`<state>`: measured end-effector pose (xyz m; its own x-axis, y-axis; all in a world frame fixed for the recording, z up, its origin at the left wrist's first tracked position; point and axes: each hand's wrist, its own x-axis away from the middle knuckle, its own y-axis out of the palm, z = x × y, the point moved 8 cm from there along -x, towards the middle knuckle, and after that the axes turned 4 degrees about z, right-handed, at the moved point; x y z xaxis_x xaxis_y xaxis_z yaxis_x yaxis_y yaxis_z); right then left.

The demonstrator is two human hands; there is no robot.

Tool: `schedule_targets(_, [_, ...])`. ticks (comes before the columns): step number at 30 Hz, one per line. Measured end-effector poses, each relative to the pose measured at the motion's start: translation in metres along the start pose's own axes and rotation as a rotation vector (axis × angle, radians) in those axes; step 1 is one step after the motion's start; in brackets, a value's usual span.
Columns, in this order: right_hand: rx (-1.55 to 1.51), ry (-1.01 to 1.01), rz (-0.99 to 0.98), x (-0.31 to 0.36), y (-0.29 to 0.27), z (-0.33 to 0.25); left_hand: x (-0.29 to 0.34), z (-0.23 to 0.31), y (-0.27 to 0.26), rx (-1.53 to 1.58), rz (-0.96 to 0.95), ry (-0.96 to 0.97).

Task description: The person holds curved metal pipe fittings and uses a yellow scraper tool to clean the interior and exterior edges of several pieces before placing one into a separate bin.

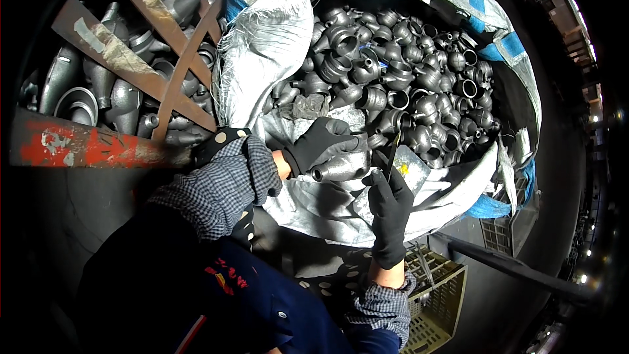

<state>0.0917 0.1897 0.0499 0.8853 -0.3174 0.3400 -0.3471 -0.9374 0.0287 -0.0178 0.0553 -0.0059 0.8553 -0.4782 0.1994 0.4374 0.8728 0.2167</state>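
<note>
While grey fittings (426,78) fill the white woven bag (265,46) and larger metal pieces (123,101) crowd the rusty slatted crate (173,155) at left, we see the left hand (318,144), gloved, reaching across with its fingers closed over a bottle-shaped part (342,166) at the bag's near side. The right hand (390,200), raised from below, pinches a slim tool (394,155), tip upward. We note the part's long axis nearly crosswise, its narrow open end leftward.

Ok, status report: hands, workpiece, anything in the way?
Left hand on metal piece, grip partly hidden. Right hand gripping slim tool. Metal piece at sack's near side. More pieces heaped beyond.
</note>
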Motion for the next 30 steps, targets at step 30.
schedule_targets(30, [-0.067,-0.369,-0.034,0.006,0.006,-0.013,0.018,0.031,0.027,-1.111,-0.357,0.682])
